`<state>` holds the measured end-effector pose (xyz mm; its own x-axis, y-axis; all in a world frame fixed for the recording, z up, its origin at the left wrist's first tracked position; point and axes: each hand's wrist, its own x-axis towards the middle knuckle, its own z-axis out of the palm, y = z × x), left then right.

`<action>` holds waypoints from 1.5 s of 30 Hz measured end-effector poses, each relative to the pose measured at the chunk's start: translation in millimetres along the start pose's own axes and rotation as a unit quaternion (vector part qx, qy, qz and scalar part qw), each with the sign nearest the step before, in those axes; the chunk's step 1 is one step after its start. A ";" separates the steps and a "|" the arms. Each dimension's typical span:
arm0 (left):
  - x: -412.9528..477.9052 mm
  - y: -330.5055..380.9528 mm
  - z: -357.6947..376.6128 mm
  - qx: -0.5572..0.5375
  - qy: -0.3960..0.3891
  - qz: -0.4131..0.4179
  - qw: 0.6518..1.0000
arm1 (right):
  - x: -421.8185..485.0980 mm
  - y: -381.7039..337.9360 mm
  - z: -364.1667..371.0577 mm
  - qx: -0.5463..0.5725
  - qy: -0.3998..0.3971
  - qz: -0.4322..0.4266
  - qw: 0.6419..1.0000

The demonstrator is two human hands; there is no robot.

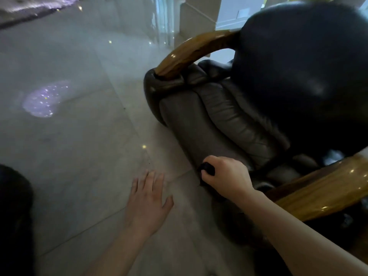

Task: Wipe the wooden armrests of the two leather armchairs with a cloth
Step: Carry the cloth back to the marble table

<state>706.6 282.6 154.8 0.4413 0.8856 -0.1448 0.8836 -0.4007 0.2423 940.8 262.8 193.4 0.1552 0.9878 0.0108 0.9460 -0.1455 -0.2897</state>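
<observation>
Armrests of glossy curved brown wood flank the dark leather armchair (229, 108): the near armrest (322, 190) lies at lower right, close behind the right hand (229, 176); the far armrest (191, 50) arches at upper centre. The right hand's fingers are clamped on a small dark cloth (207, 170), held at the seat's front edge, apparently off the wood. The left hand (149, 200) hovers over the pale polished tile floor (79, 146), fingers spread and empty.

Risks, as judged: the bunched cloth offers little contact area, so strokes may skip sections; the curved, glossy rail could let the cloth slide off its edge.

Clearance: open floor to the left; the bulky backrest (298, 66) crowds the right, restricting reach toward the far armrest.
</observation>
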 end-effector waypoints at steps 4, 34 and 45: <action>-39.2 -53.5 -23.8 -0.001 -0.001 -0.026 1.000 | -2.9 -76.3 -8.1 0.010 -0.047 -0.031 0.998; -352.4 -192.1 -86.3 -0.044 0.057 -0.407 0.911 | -86.9 -403.0 25.7 0.022 -0.248 -0.325 0.912; -479.4 -292.2 -69.6 -0.055 0.061 -0.482 0.873 | -160.1 -570.0 82.8 -0.001 -0.293 -0.390 0.873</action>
<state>226.0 -8.5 220.2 -0.5234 0.8202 -0.2310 0.8123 0.5621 0.1555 353.2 192.2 277.6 -0.7075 0.6454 -0.2879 0.7001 0.5842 -0.4106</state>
